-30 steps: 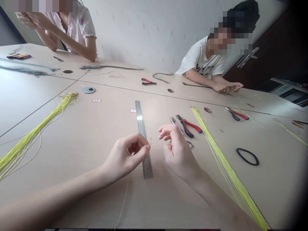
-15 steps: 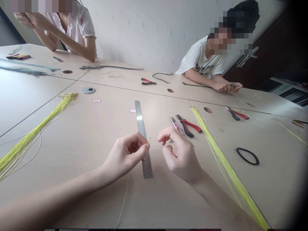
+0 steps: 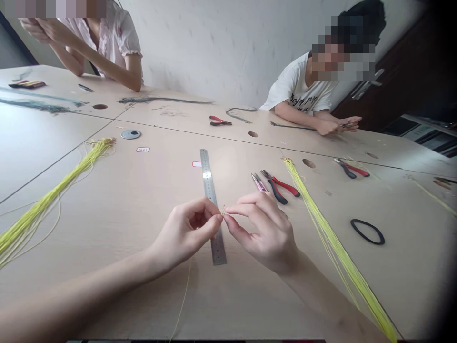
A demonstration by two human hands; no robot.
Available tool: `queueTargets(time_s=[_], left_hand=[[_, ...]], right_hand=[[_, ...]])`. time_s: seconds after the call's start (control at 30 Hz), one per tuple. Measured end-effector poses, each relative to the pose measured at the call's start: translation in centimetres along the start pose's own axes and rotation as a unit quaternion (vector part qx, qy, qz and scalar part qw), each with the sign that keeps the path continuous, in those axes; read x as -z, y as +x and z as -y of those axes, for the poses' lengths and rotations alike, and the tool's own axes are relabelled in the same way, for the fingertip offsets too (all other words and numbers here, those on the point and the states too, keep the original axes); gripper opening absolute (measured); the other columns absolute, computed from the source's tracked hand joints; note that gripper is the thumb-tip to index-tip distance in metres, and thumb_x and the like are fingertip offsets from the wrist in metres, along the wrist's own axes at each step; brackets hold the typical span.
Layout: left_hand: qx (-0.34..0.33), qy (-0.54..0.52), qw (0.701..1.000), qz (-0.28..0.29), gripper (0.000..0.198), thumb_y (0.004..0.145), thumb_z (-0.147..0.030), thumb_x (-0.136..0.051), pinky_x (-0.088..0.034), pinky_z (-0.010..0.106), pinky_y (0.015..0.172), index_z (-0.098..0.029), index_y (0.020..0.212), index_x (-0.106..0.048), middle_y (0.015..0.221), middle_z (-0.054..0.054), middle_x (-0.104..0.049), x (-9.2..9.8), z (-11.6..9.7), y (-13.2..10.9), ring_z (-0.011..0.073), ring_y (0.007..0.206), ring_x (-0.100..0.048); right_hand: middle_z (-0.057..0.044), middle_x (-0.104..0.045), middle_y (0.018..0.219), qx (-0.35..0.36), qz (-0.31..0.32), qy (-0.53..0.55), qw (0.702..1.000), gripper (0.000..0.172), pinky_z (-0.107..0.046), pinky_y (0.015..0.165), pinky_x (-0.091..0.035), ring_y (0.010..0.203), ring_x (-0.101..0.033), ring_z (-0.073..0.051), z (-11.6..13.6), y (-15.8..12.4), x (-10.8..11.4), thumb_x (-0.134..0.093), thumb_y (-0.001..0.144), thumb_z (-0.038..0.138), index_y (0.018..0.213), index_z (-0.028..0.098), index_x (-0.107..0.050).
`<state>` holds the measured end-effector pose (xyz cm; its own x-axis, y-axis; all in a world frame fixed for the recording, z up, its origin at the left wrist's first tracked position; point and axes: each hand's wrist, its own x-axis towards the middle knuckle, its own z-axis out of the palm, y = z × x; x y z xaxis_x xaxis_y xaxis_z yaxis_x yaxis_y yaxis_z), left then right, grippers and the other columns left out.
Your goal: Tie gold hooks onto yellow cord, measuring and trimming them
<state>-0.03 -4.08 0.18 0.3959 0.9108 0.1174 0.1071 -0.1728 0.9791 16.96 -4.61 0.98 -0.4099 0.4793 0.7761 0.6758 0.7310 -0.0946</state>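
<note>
Between thumb and forefinger, my left hand pinches a thin yellow cord, which trails down to the table's near edge. A tiny loop-like end sticks up past those fingertips; its exact form is too small to make out. My right hand meets it from the other side, thumb and forefinger closed at the cord's end, the other fingers bent. Under my left fingertips lies a steel ruler. Just beyond my right hand are pink-handled thread snips and red-and-black pliers.
Bundles of yellow cord lie to the left and right. A black ring is at the right, with more pliers farther back. A round silver disc lies at the left. Two people sit across the table.
My right hand has moved left to the cord's end, and its thumb and forefinger have closed there. My left hand has stayed in place.
</note>
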Motion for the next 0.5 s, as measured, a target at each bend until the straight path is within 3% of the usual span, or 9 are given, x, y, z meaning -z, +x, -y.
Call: queueTargets(time_s=[0.5], left_hand=[[0.005,0.021,1.000,-0.003,0.016,0.080,-0.019,-0.051,-0.033,0.019,0.047,-0.016,0.064,-0.052,0.053,-0.004,-0.051,-0.12,-0.06,0.08,0.0075,0.050,-0.043]], right_hand=[[-0.004,-0.061,0.070,0.012,0.026,0.007,1.000,0.007,-0.032,0.062,-0.043,0.064,-0.055,-0.013,0.08,-0.03,0.04,-0.060,0.079,0.008,0.077,0.014,-0.059]])
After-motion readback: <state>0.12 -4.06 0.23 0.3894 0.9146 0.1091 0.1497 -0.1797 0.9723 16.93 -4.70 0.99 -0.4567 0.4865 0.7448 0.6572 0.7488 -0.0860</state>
